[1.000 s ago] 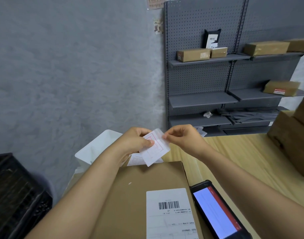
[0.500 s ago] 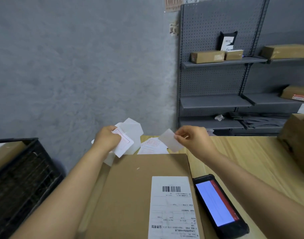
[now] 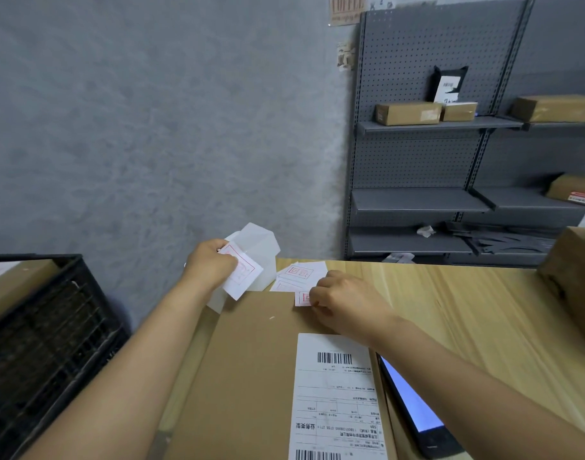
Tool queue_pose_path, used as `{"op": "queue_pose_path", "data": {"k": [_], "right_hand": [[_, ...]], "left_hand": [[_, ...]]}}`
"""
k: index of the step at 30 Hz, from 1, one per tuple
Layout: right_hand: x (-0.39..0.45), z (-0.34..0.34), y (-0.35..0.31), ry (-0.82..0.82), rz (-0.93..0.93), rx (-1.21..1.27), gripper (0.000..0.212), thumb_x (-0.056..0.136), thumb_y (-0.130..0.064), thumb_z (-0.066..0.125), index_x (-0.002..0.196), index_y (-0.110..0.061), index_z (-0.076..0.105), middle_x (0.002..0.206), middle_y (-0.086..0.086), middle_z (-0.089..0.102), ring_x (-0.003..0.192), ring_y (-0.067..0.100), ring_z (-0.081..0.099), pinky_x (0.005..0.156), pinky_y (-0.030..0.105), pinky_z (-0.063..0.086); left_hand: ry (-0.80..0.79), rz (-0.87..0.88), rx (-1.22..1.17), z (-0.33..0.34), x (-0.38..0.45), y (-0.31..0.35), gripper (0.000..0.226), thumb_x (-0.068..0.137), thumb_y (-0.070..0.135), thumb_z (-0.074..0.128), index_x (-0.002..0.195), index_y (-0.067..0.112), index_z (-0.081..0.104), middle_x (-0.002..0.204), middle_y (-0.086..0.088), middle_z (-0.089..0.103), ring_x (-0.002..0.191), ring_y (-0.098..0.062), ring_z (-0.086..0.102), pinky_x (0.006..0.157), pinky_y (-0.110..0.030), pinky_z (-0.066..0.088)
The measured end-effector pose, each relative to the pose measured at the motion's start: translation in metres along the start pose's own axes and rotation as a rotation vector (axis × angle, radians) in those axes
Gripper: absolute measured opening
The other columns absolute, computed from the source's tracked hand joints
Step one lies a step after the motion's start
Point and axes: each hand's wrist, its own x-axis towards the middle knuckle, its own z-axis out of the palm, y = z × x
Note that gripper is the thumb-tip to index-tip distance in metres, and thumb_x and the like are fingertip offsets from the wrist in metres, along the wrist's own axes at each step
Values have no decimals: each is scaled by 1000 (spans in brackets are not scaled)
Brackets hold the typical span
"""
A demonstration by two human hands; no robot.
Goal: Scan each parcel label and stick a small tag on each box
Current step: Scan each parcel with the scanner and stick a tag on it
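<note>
The right hand presses a tag onto the box at its far edge; the left hand pinches the backing. Tagging step: next, smooth it flat.

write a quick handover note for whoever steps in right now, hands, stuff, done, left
Right hand: pressing a small tag onto the far edge of the box.
Left hand: holding the tag sheet off the table's far left corner.
Spare tag sheets lie beyond the box; scanner lies right of it, screen lit.
Done: tag reaches the box.
Left: smooth it down. Scan status unclear.
</note>
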Motion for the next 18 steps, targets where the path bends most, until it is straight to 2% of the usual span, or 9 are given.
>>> {"op": "queue_pose_path", "data": {"k": [4, 8, 11, 13, 15, 18], "right_hand": [[-2, 1, 0, -21, 22, 35, 24, 92, -31, 49, 100, -18, 67, 100, -1, 66, 101, 23, 53, 73, 32, 41], [0, 4, 0, -62, 49, 20, 28, 92, -38, 48, 99, -20, 69, 102, -5, 64, 101, 20, 53, 69, 28, 39], [-1, 3, 3, -61, 43, 23, 43, 84, -60, 50, 99, -25, 70, 97, -9, 64, 96, 15, 52, 72, 28, 42], [-1, 2, 2, -53, 68, 66, 50, 82, -68, 47, 92, -25, 70, 91, -9, 64, 92, 13, 50, 72, 30, 42], [2, 4, 1, -38, 82, 114, 42, 89, -56, 45, 90, -22, 69, 92, -8, 63, 93, 15, 51, 70, 30, 42], [7, 5, 2, -34, 109, 179, 29, 92, -40, 47, 91, -19, 67, 95, -5, 60, 96, 18, 51, 69, 30, 42]], "left_hand": [[-6, -1, -26, 4, 1, 0, 32, 84, -4, 47, 76, 23, 62, 90, -6, 69, 91, -31, 66, 80, -39, 54], [-17, -5, -53, 7, 2, 2, 33, 85, -4, 45, 76, 23, 60, 90, -7, 67, 89, -30, 64, 74, -34, 51], [-12, -15, -53, 5, 5, 5, 31, 86, -3, 46, 77, 23, 60, 93, -7, 67, 87, -29, 64, 75, -36, 53], [-30, -21, -63, 6, 7, 6, 30, 87, -2, 46, 78, 23, 59, 88, -4, 66, 82, -25, 64, 69, -31, 52], [-59, -37, -82, 8, 8, 7, 29, 88, -2, 46, 81, 23, 59, 86, -2, 66, 79, -23, 63, 66, -29, 51], [-45, -49, -111, 6, 13, 8, 28, 87, -4, 46, 82, 20, 59, 86, -4, 66, 79, -25, 63, 70, -31, 52]]}}
